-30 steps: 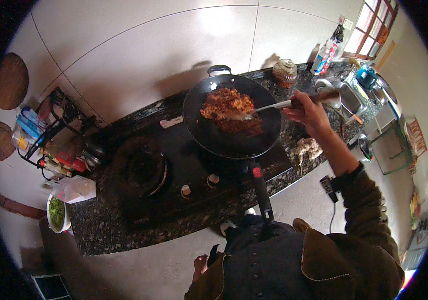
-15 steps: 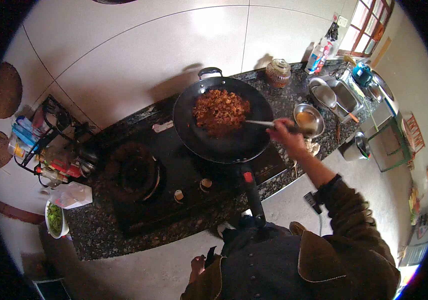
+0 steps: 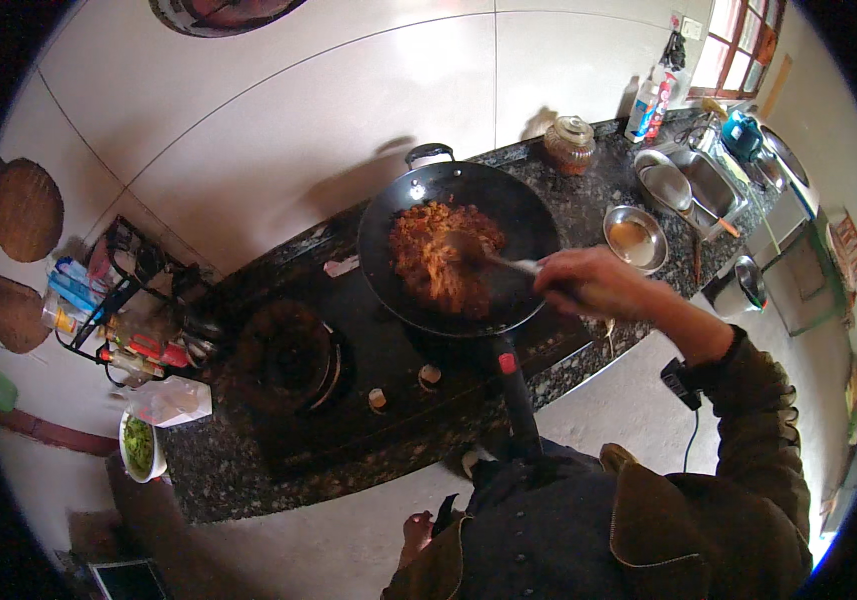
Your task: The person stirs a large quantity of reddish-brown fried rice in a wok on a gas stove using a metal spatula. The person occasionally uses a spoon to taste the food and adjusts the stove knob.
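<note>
My right hand [image 3: 589, 283] grips the handle of a cooking spatula [image 3: 512, 264]. Its blurred blade sits among the reddish-brown crumbly food [image 3: 437, 285] in a large black wok [image 3: 524, 215]. The wok stands on the right side of the black stove [image 3: 349, 440], its long handle [image 3: 520, 400] pointing toward my body. Down at my side hangs my left hand [image 3: 417, 532], away from the stove and partly hidden by my jacket; its fingers are too small and covered to read.
Left of the wok lies a bare burner [image 3: 289, 360]. A rack of bottles [image 3: 139, 320] and a bowl of chopped greens [image 3: 141, 447] are at far left. To the right are a metal bowl [image 3: 637, 240], a glass jar [image 3: 570, 145] and the sink [image 3: 714, 185].
My right hand has turned over the spatula, and the blade now cuts across the food, which has spread toward the near side of the wok. The whole view has shifted slightly.
</note>
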